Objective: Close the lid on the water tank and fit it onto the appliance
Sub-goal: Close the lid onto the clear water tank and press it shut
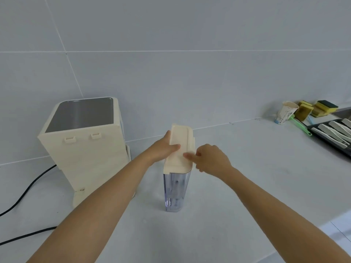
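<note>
A tall, narrow clear water tank stands upright on the white counter, in the middle of the view. Its cream lid lies on top of it. My left hand grips the lid's left side, thumb resting on top. My right hand is at the lid's near right edge, with a finger and the thumb pressing on it. The cream appliance with a grey metallic top stands to the left of the tank, apart from it, its back with two small clips facing me.
A black power cable runs from the appliance across the counter at the left. At the far right are a paper cup, yellow sponges, a green-handled tool and a dark tray of grey pieces. A tiled wall stands behind.
</note>
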The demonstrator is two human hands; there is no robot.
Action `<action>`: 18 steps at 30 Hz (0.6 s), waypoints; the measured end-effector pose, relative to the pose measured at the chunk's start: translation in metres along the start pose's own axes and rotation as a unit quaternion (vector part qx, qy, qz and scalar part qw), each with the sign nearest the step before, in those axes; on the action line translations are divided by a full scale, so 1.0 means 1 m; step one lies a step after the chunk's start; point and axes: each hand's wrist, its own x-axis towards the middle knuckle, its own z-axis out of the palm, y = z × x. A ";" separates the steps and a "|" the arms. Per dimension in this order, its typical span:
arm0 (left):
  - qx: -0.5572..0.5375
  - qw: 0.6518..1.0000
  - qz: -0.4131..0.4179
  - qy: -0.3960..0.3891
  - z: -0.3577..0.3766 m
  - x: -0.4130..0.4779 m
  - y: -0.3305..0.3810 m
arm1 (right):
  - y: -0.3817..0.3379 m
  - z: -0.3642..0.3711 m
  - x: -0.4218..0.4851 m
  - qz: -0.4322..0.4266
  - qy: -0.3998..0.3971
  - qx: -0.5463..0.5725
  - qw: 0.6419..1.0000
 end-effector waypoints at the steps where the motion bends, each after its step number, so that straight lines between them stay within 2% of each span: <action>1: 0.056 0.998 0.014 0.037 0.002 -0.004 0.005 | -0.001 -0.008 0.003 -0.003 0.029 -0.021 0.999; 3: 0.170 0.980 0.039 0.096 0.009 -0.016 0.014 | -0.003 -0.023 0.015 -0.012 0.096 -0.044 0.994; 5: 0.283 0.950 0.076 0.110 0.026 -0.030 0.020 | -0.007 -0.033 0.031 -0.040 0.114 -0.023 0.992; 9: 0.403 0.901 0.118 0.104 0.057 -0.042 0.019 | -0.018 -0.027 0.065 -0.147 -0.001 -0.034 0.989; 12: 0.456 0.868 0.132 0.145 0.066 -0.038 0.006 | -0.026 -0.013 0.083 -0.168 -0.070 -0.059 0.982; 14: 0.467 0.857 0.136 0.168 0.070 -0.033 -0.002 | -0.031 -0.004 0.090 -0.171 -0.095 -0.072 0.978; 18: 0.469 0.843 0.161 0.211 0.071 -0.029 -0.011 | -0.035 0.000 0.096 -0.184 -0.094 -0.082 0.975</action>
